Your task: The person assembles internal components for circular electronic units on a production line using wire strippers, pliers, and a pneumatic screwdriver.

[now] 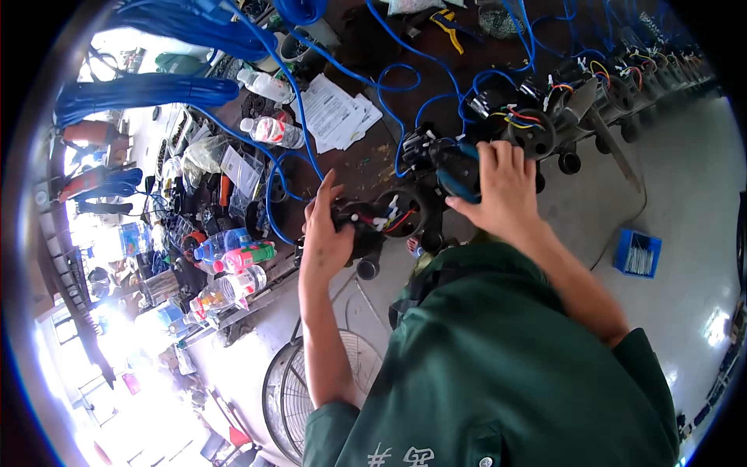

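Note:
My left hand [325,241] grips the left end of a dark motor housing [366,237] at the bench's near edge, with the fingers over its far side and the thumb on top. Red, yellow and white-tipped wires [397,221] stick up from the housing's open round end. Just right of it, my right hand [507,191] is closed around a black and teal tool [457,173], whose exact kind is partly hidden by the fingers. Beyond the right hand sits another open motor housing [534,138] with coloured wires. Blue cables [401,117] run over the bench behind.
Several wired housings [620,93] line the bench edge at right. Papers [334,113], bottles [272,132] and yellow-handled pliers [447,29] lie on the bench. A blue box of thin rods [640,254] sits on the floor; a large fan [299,381] stands below left.

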Action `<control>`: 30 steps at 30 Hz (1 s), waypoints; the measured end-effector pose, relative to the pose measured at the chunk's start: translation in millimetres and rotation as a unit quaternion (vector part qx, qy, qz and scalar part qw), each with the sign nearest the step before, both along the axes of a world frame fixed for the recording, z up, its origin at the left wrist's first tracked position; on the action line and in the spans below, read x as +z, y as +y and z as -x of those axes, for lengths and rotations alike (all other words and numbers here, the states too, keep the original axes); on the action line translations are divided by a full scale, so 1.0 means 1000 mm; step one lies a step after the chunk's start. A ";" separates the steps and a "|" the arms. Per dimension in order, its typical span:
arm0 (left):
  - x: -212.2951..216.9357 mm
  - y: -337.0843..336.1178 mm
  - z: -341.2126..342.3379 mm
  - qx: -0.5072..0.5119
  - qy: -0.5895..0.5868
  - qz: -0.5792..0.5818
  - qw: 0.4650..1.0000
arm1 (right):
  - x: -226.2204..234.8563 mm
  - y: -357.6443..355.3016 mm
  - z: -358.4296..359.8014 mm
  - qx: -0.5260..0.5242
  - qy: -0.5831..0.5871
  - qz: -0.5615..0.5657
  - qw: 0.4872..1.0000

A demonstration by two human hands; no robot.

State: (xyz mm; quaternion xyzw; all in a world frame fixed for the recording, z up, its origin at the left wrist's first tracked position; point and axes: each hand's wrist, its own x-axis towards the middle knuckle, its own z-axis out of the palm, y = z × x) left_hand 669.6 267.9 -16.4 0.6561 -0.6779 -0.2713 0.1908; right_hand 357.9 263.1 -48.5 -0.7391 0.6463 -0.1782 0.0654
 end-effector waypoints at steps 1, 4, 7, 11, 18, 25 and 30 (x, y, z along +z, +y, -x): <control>0.001 0.002 -0.004 -0.016 -0.007 0.005 1.000 | -0.008 0.001 -0.002 -0.001 -0.028 0.027 0.999; -0.003 -0.010 -0.021 0.006 0.089 -0.028 0.996 | -0.010 -0.002 -0.008 -0.001 -0.025 0.026 0.999; 0.025 -0.029 0.007 0.050 0.038 0.032 0.997 | -0.011 -0.002 -0.001 0.027 -0.040 0.016 0.999; 0.075 -0.047 0.032 0.064 -0.134 0.279 0.949 | 0.018 -0.017 0.063 -0.017 -0.014 0.055 0.998; 0.021 0.075 -0.052 0.464 0.037 0.324 0.823 | -0.030 -0.026 0.208 -0.208 0.183 -0.015 0.961; -0.151 0.169 -0.069 0.484 0.266 -0.126 0.824 | 0.011 -0.025 0.215 -0.220 -0.039 -0.135 0.965; -0.191 0.135 -0.061 0.262 0.270 -0.287 0.881 | 0.076 0.100 0.106 -0.250 -0.254 -0.091 0.930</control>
